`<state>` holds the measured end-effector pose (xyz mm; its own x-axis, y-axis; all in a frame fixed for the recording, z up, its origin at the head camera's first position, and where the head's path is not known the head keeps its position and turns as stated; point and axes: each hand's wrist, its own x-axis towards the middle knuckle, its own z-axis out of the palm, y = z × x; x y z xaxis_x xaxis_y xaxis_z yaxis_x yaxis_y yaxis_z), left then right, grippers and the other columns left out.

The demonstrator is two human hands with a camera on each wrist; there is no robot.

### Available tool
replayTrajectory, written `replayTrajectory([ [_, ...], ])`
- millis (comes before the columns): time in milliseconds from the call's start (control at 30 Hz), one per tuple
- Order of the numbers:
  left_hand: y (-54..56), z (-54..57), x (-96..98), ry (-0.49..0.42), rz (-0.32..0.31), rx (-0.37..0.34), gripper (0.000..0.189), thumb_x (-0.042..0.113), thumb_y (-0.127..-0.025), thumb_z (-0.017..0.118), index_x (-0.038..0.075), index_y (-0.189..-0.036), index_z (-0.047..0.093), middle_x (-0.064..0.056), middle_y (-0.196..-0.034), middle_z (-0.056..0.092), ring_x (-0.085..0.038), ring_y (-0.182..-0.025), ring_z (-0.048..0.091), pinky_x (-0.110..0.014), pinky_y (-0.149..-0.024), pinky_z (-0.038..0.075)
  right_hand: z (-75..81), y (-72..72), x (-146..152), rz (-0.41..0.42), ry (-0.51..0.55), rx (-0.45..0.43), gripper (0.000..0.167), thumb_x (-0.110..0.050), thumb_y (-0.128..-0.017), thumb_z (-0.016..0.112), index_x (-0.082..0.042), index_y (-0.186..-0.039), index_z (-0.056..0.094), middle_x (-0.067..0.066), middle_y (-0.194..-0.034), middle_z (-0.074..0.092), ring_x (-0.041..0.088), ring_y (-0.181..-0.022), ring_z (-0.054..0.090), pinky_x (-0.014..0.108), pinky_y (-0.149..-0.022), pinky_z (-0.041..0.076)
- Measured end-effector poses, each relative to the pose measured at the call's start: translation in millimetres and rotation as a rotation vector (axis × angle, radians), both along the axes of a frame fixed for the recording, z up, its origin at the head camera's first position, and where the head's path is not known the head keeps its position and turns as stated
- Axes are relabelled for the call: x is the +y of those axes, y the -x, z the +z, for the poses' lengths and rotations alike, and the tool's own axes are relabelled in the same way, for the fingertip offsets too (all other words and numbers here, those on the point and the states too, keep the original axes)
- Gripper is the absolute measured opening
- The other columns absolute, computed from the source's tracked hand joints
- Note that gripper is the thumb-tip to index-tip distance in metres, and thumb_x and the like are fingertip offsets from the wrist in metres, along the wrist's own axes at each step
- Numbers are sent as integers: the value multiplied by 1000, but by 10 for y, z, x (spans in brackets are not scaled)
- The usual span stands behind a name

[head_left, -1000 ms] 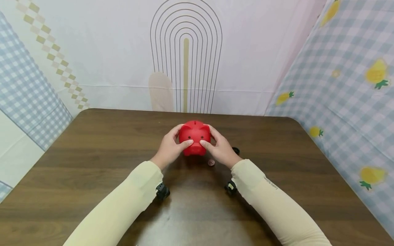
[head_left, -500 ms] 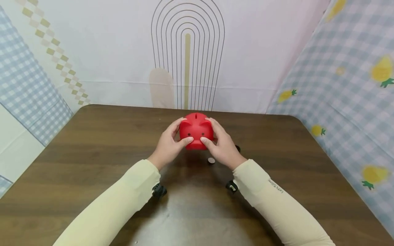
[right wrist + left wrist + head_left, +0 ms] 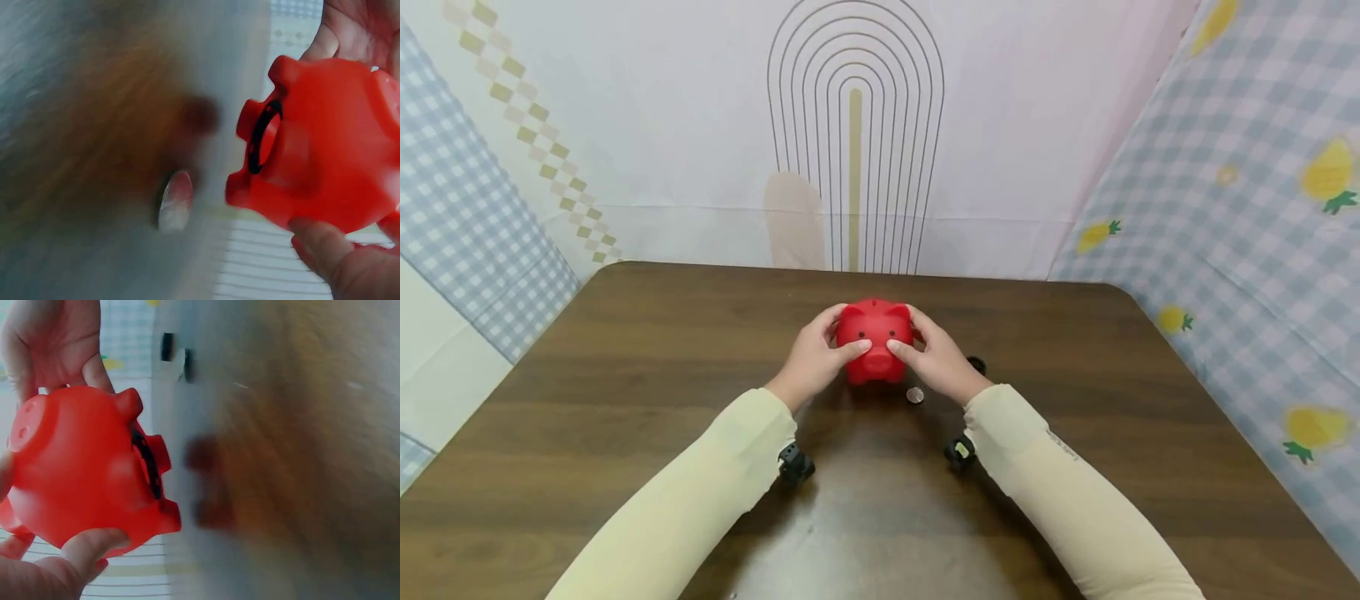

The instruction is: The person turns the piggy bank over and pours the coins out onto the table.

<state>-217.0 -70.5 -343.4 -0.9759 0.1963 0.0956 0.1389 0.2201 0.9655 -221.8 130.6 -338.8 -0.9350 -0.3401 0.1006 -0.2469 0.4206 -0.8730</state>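
Note:
In the head view, both hands hold a red piggy bank point(image 3: 874, 333) with its face toward me. My left hand point(image 3: 815, 354) grips one side and my right hand point(image 3: 934, 354) the other, thumbs beside the snout. The wrist views show the bank raised off the table, its feet and a black-rimmed round opening point(image 3: 256, 137) underneath. Below it, close to my right hand, lies a shiny coin point(image 3: 914, 395). Partly hidden behind the right hand is a small black round piece point(image 3: 977, 365).
The brown wooden table point(image 3: 662, 400) spreads around both arms. Behind it hangs a white cloth point(image 3: 685, 125) with arch lines, and at the right a checked pineapple cloth point(image 3: 1247, 250). Black wrist cameras point(image 3: 795, 463) hang under the sleeves.
The piggy bank tipped up toward the head camera half a second ago and has since dropped back lower. Both hands kept their grip throughout. The coin stayed in place.

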Motion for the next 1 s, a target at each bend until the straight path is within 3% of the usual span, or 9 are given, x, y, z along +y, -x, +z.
replayTrajectory([
  [167,-127,178,18,18,-16,273,65,12,-84,74,8,-142,44,-10,-149,39,-30,-131,42,-46,-94,50,116,-189,23,2,74,299,66,-11,-91,64,-7,-149,31,12,-151,33,33,-128,45,46,-94,50],
  [233,-124,215,16,22,-27,329,64,10,-84,73,6,-141,45,-12,-149,39,-32,-130,43,-46,-95,50,148,-203,20,-1,67,349,66,-11,-91,64,-6,-149,31,12,-151,34,33,-126,48,47,-93,50],
  [300,-86,214,7,29,-38,283,63,10,-85,72,5,-141,44,-14,-145,44,-33,-128,46,-45,-97,49,156,-176,12,-6,40,289,65,-14,-93,63,-7,-148,31,12,-147,39,33,-124,50,46,-93,51],
  [467,24,133,-9,49,-38,92,63,10,-87,70,5,-143,41,-15,-139,50,-32,-130,45,-43,-103,44,106,-63,-3,-23,-26,68,64,-22,-95,61,-12,-150,30,11,-141,46,33,-125,50,45,-93,52],
  [700,59,39,5,42,-6,7,62,12,-87,70,10,-143,42,-13,-139,50,-31,-130,45,-45,-99,47,13,13,-5,-38,-59,12,66,-24,-95,60,-11,-151,28,11,-145,43,31,-135,39,48,-100,46],
  [800,55,33,-3,42,4,11,63,13,-87,70,11,-143,42,-12,-139,50,-30,-129,45,-44,-98,48,0,22,-10,-36,-51,20,65,-24,-95,60,-11,-151,28,11,-145,43,31,-135,39,48,-101,45],
  [867,26,53,-10,40,7,50,63,13,-87,70,10,-143,42,-11,-139,50,-30,-128,46,-44,-98,48,10,6,-13,-24,-26,61,64,-22,-95,60,-11,-150,29,12,-144,44,32,-132,43,47,-99,47],
  [933,-25,97,-14,37,8,142,63,12,-86,71,9,-143,43,-11,-143,46,-29,-128,45,-44,-96,49,38,-37,-17,-3,13,165,64,-18,-95,61,-9,-150,30,12,-147,40,33,-128,46,46,-97,49],
  [1000,-88,168,-23,18,1,272,63,10,-84,73,8,-141,45,-10,-148,41,-29,-129,44,-45,-94,50,92,-98,-22,23,55,325,65,-12,-92,63,-6,-149,31,14,-150,35,34,-127,47,47,-95,49],
])
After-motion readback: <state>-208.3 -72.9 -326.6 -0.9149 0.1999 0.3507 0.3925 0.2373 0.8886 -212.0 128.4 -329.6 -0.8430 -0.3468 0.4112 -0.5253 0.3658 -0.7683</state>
